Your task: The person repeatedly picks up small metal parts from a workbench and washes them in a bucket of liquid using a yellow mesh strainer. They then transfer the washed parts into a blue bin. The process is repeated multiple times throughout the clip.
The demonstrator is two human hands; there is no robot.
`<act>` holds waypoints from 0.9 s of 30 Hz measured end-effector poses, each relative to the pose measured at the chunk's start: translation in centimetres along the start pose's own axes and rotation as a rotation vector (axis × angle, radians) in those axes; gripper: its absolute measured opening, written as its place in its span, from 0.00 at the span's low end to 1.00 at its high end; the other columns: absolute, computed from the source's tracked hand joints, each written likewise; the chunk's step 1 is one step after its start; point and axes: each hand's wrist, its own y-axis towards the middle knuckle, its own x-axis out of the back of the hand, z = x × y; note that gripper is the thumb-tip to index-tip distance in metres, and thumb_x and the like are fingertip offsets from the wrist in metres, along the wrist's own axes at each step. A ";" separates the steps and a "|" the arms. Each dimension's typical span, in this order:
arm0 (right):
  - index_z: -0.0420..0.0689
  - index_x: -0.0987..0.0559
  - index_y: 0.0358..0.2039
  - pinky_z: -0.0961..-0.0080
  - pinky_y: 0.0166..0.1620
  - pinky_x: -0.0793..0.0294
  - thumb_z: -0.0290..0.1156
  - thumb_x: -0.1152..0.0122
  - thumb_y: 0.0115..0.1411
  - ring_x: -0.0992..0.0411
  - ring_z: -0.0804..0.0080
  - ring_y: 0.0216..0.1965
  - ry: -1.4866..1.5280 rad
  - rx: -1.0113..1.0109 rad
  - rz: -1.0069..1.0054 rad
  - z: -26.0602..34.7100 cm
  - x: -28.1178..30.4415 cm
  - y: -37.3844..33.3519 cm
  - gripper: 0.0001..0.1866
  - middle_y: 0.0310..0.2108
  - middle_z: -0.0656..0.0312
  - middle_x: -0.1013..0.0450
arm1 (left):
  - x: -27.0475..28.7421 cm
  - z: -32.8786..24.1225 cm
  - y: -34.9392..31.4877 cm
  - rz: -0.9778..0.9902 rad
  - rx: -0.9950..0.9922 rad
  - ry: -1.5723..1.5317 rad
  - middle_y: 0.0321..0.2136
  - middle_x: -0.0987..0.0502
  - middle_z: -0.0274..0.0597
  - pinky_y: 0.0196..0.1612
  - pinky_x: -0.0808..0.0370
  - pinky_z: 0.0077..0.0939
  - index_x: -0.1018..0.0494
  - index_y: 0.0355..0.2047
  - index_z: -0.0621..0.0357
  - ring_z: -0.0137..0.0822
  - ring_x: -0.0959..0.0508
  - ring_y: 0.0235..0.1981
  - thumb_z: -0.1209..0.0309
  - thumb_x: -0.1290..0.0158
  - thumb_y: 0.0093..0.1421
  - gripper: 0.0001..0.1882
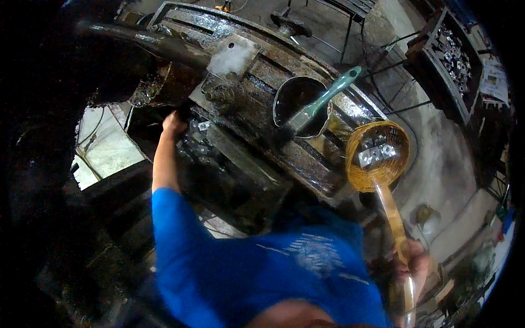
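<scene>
My right hand (pixel 414 261), at the lower right, is wrapped around the long flat handle (pixel 390 210) of a yellow wicker scoop basket (pixel 377 181). Several small metal pieces with holes (pixel 377 155) lie inside the basket. My left hand (pixel 174 124) reaches far into the dark gap of a greasy machine, beside small shiny metal pieces (pixel 203 126); its fingers are lost in shadow, so their grip cannot be made out. Between the hands, a round pot (pixel 275 104) stands on the machine bed, and a green-handled paintbrush (pixel 326 101) leans across it, bristles inward.
The slotted, oily machine bed (pixel 262 74) spans the middle, with a bolted metal plate (pixel 232 57) near its far side. A thick dark bar (pixel 164 44) overhangs my left arm. At the far right stands a raised tray (pixel 432 71) full of metal pieces.
</scene>
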 end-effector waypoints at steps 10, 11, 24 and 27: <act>0.33 0.33 0.29 0.86 0.06 0.49 0.36 0.53 0.29 0.50 0.81 0.04 -0.213 -0.196 0.152 1.3 -1.4 0.6 0.24 0.08 0.62 0.44 | 1.3 -1.7 -2.0 -0.164 -0.078 -0.158 0.32 0.26 0.46 0.36 0.29 0.35 0.29 0.34 0.52 0.46 0.27 0.35 0.66 0.48 0.40 0.17; 0.33 0.33 0.29 0.86 0.06 0.49 0.35 0.53 0.28 0.49 0.81 0.05 -0.219 -0.216 0.208 1.5 -1.3 0.8 0.24 0.09 0.62 0.44 | 2.0 -2.0 -2.1 -0.170 -0.089 -0.171 0.32 0.26 0.46 0.36 0.29 0.35 0.29 0.34 0.52 0.46 0.27 0.35 0.66 0.47 0.40 0.17; 0.35 0.33 0.29 0.86 0.06 0.48 0.39 0.50 0.31 0.49 0.81 0.05 -0.236 -0.164 0.196 2.0 -1.8 0.2 0.24 0.09 0.63 0.44 | 0.9 1.0 -1.2 -0.419 0.426 -1.504 0.22 0.27 0.40 0.20 0.30 0.25 0.29 0.28 0.62 0.32 0.28 0.17 0.78 0.44 0.39 0.12; 0.36 0.33 0.30 0.86 0.06 0.48 0.39 0.48 0.34 0.49 0.81 0.05 -0.182 -0.247 0.222 2.6 -2.3 -0.4 0.23 0.09 0.64 0.44 | 2.4 0.6 -2.8 -0.423 0.566 -1.720 0.19 0.29 0.40 0.12 0.37 0.21 0.28 0.29 0.60 0.30 0.33 0.11 0.79 0.43 0.42 0.11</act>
